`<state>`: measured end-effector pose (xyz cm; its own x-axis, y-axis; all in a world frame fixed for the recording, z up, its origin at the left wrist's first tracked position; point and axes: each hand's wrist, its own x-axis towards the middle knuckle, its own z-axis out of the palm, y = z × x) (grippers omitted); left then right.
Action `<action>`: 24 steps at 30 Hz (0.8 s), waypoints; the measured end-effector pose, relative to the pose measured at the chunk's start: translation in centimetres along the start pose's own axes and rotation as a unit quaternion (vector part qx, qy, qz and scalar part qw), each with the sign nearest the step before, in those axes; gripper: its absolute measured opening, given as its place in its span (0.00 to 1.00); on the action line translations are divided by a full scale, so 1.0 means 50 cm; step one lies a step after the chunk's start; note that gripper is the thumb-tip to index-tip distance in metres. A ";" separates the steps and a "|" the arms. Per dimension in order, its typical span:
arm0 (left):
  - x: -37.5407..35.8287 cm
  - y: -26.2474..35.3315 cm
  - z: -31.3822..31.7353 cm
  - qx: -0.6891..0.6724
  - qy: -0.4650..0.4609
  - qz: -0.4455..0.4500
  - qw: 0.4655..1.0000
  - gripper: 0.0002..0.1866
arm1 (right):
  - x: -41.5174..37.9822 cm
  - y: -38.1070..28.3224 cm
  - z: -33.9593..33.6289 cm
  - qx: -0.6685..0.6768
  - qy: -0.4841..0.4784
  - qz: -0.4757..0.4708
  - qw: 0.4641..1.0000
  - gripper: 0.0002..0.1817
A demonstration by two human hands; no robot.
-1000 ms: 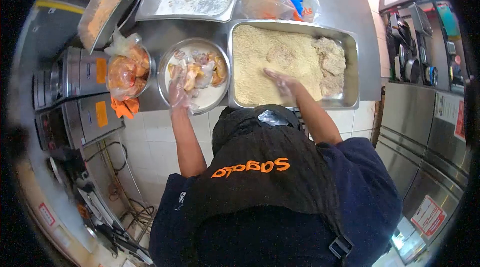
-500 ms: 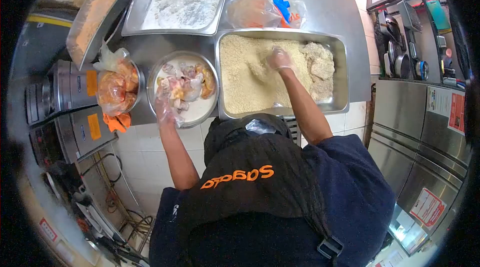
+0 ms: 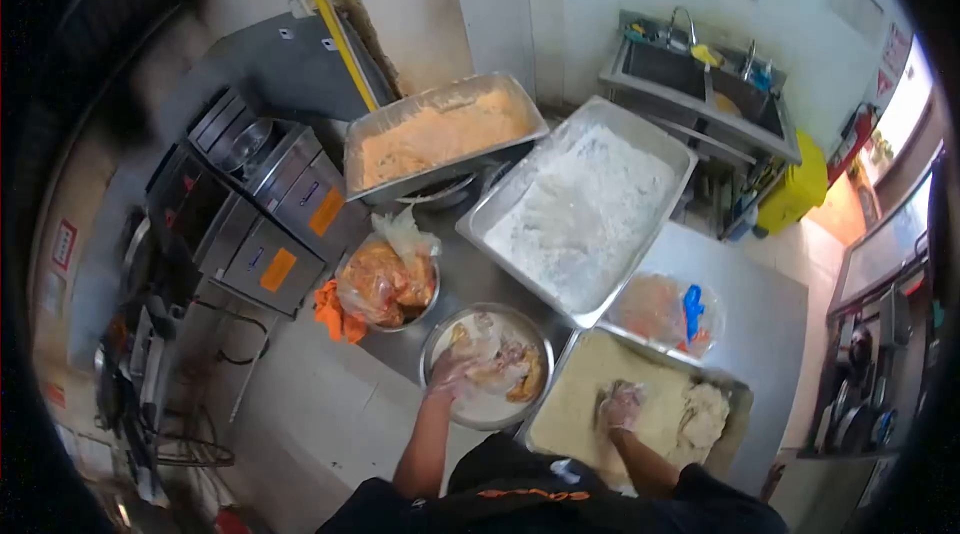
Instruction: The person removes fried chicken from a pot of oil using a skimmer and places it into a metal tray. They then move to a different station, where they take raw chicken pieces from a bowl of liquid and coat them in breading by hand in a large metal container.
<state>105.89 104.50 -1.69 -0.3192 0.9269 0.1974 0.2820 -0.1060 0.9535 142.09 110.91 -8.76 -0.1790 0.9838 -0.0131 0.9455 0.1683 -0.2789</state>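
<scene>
My left hand (image 3: 455,372), in a clear plastic glove, reaches over the left side of a round metal bowl (image 3: 428,354). Its fingers look apart and touch raw chicken pieces (image 3: 515,366) lying in a milky white liquid. My right hand (image 3: 622,404), also gloved, is curled down into pale breadcrumbs (image 3: 572,396) in a deep metal tray (image 3: 742,414); whatever lies under its fingers is hidden. Crumb-coated pieces (image 3: 706,414) are heaped at that tray's right end.
Behind the bowl stand a tray of white flour (image 3: 590,214) and a tray of orange powder (image 3: 450,139). Bagged orange-coloured meat (image 3: 385,279) sits in a bowl at left. A plastic bag (image 3: 650,304) lies behind the crumb tray. A sink (image 3: 665,69) is at the back.
The camera view has tilted up and turned, bringing the sink and back wall into sight. My right hand is nearer the coated pieces and more curled; my left hand stays at the bowl.
</scene>
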 end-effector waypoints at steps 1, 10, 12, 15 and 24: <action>0.010 0.033 -0.003 -0.190 -0.015 -0.196 0.962 0.22 | 0.007 0.008 0.013 -0.055 0.085 -0.020 0.995 0.16; 0.013 0.046 0.016 -0.383 -0.032 -0.319 0.866 0.26 | -0.032 -0.015 0.030 -0.056 0.087 0.042 0.994 0.22; 0.013 0.043 0.018 -0.404 -0.012 -0.305 0.863 0.26 | -0.035 -0.028 0.008 -0.129 0.108 0.039 0.985 0.25; 0.017 0.039 0.020 -0.407 0.010 -0.328 0.853 0.26 | -0.045 -0.056 -0.055 -0.029 -0.001 0.095 0.995 0.31; 0.027 0.024 0.030 -0.394 0.080 -0.380 0.833 0.26 | -0.039 0.109 -0.066 0.336 -0.471 -0.049 0.814 0.26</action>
<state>107.14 106.17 -0.63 -0.2687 0.7809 -0.5639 -0.7179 0.2280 0.6578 148.49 110.10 -7.09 -0.6727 0.4302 -0.6020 0.6086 -0.1410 -0.7809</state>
